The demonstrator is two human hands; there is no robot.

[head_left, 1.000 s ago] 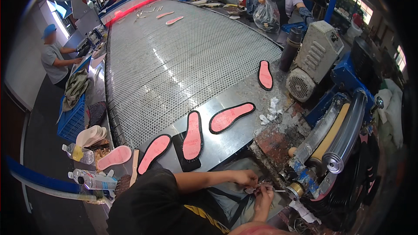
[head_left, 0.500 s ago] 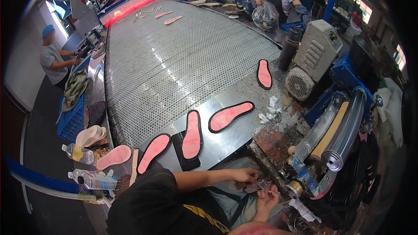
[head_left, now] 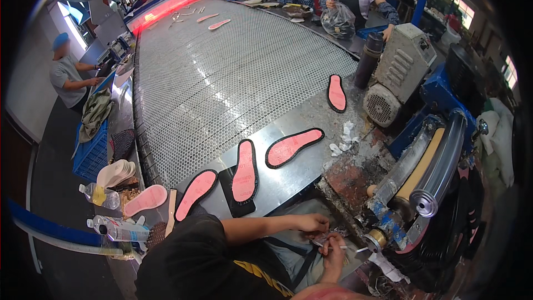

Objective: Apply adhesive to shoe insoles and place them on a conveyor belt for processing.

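Both hands are low over my lap, in front of the metal table edge. My left hand (head_left: 314, 223) is closed in a pinch, close to a small crumpled-looking item (head_left: 320, 239); what its fingers hold is too small to make out. Beside it, my right hand (head_left: 333, 255) has its fingers closed on a thin white stick (head_left: 335, 248). Beyond the hands, pink insoles with black rims lie on the metal plate: a left one (head_left: 195, 194), a middle one (head_left: 244, 171) on a black pad (head_left: 226, 180), and a right one (head_left: 294, 148). Another black-rimmed insole (head_left: 336, 94) lies farther off.
A mesh conveyor (head_left: 222, 78) runs away toward a red-lit opening (head_left: 166, 11). To my right stand a roller machine (head_left: 438, 166), a grey motor housing (head_left: 402, 61) and a dark flask (head_left: 368, 61). Bottles (head_left: 114, 228) and pale insoles (head_left: 145, 200) are at left. Co-workers (head_left: 355, 0) stand around the conveyor.
My right hand has shifted slightly left and up, and the white stick now shows more plainly in it. The far insoles have moved slightly away along the conveyor.
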